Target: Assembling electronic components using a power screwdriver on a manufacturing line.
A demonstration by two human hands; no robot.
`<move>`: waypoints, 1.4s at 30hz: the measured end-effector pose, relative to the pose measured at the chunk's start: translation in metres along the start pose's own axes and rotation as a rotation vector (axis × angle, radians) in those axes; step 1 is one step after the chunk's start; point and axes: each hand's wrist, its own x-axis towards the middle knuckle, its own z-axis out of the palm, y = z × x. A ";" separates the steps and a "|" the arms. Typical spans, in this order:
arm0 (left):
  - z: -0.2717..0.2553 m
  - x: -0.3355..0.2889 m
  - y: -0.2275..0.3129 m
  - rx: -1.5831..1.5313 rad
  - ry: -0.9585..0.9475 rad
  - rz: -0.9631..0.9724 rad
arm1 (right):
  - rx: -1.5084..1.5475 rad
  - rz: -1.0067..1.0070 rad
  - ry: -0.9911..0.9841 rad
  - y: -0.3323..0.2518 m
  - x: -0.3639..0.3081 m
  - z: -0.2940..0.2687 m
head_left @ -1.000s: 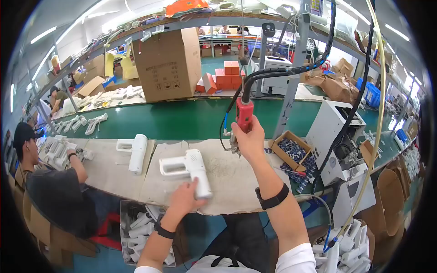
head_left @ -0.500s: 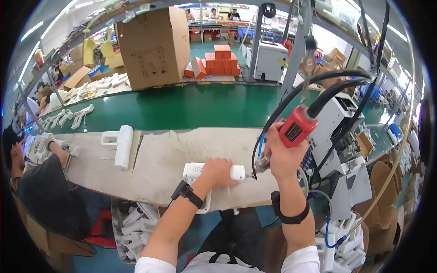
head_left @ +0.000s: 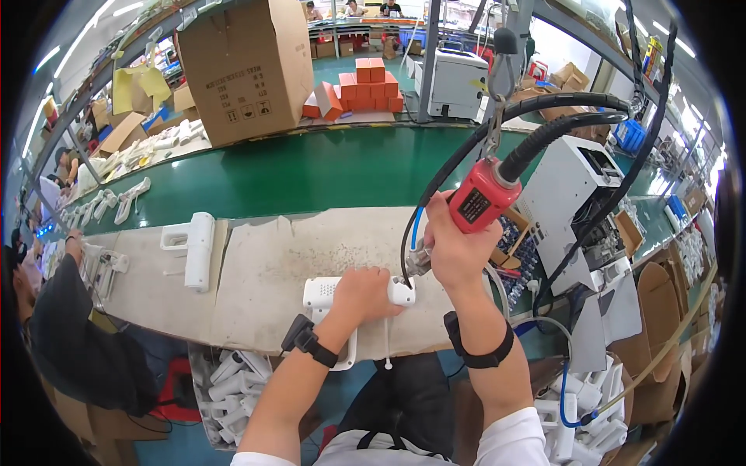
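A white plastic housing (head_left: 318, 292) with a perforated end and a loop-shaped handle lies at the near edge of the bench. My left hand (head_left: 362, 293) is closed over its middle and presses it down. A thin white stalk hangs from its near side past the bench edge. Wrapped around a red powered screwdriver (head_left: 483, 196) is my right hand (head_left: 460, 252). The tool hangs from a metal hook and tilts so its tip is at the housing's right end; whether it touches a screw is too small to tell.
A similar white housing (head_left: 200, 252) lies to the left on the cardboard-covered bench (head_left: 264, 272). Beyond runs a green belt (head_left: 342, 167). Black cables (head_left: 544, 101) loop above my right hand. Bins of white parts (head_left: 233, 396) stand below. A co-worker (head_left: 85, 334) sits at left.
The screwdriver has moved left with my right hand, bringing its tip from beside the housing onto its right end. My left hand keeps its hold. The whole view has shifted slightly.
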 end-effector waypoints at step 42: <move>-0.014 -0.021 -0.044 -0.025 -0.171 -0.112 | 0.143 0.041 -0.053 -0.053 -0.005 0.018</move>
